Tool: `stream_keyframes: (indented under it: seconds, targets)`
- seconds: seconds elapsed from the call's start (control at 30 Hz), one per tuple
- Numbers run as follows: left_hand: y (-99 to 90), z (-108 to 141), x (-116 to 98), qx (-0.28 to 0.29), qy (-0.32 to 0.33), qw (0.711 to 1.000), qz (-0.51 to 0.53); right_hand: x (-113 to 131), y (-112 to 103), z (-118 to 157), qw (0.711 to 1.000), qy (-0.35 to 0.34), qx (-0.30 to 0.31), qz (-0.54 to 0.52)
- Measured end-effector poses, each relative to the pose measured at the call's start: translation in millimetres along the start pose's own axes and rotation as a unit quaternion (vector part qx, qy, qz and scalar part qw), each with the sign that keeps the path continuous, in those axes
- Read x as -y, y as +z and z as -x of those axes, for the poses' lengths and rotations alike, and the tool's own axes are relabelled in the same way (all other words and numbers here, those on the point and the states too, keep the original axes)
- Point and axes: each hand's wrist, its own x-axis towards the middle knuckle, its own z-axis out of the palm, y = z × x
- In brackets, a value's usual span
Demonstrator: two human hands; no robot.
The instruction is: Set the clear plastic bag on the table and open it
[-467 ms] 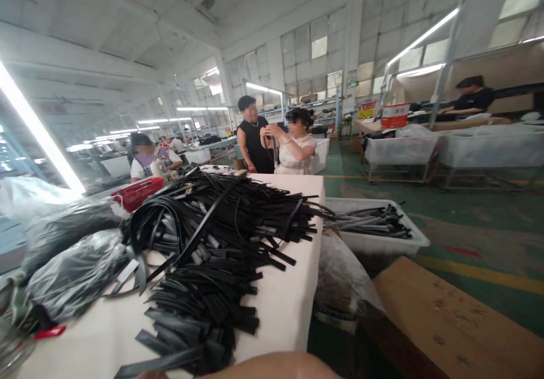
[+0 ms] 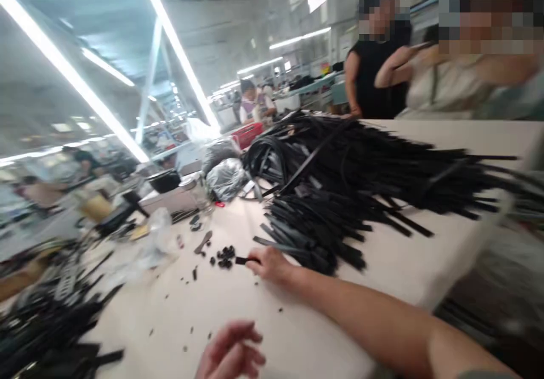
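Reaching across the table from the right, my right hand [image 2: 272, 263] is closed on a black strap [image 2: 241, 260], whose flat end sticks out to the left of the fingers. Just left of that end sits a cluster of small black loops or rings [image 2: 225, 255]; their exact kind is blurred. My left hand [image 2: 233, 350] hovers at the bottom edge, fingers loosely curled and apart, with nothing seen in it. Beyond my right hand lies a big heap of black straps [image 2: 361, 164], with a nearer bundle [image 2: 306, 234] in front of it.
More black straps [image 2: 55, 322] lie at the left. Clear plastic [image 2: 159, 229], a grey plastic bag [image 2: 227, 178] and a red basket [image 2: 247, 135] stand along the table's far left side. Two people, one in a black top [image 2: 380, 79], are across the table. Small scraps dot the pale tabletop [image 2: 170, 311].
My view has swung left and down onto the table. Both hands now show, the right one holding a strap; before, only part of an arm and a bit of hand showed at the bottom.
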Motion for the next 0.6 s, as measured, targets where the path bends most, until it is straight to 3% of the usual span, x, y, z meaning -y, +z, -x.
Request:
stream_keyframes:
  seconds: [0.07,0.13,0.3,0.6]
  targets:
    - [-19.7,-12.8,-12.1,-0.047,0.028,0.998,-0.004,-2.8,6.4,-3.5,0.999,-0.035,-0.003,-0.008]
    - [-28.0,-34.6,-18.6,-0.070,0.066,0.995,-0.013,-2.3,11.8,-0.3,0.997,-0.071,-0.008,0.006]
    - [-20.6,-75.8,-4.0,-0.014,0.057,0.998,-0.012,2.1,16.0,11.2,0.994,-0.100,0.005,0.040]
    - [-12.0,-70.4,11.6,-0.005,-0.001,0.991,0.130,3.0,22.2,12.2,0.993,-0.115,0.002,-0.033]
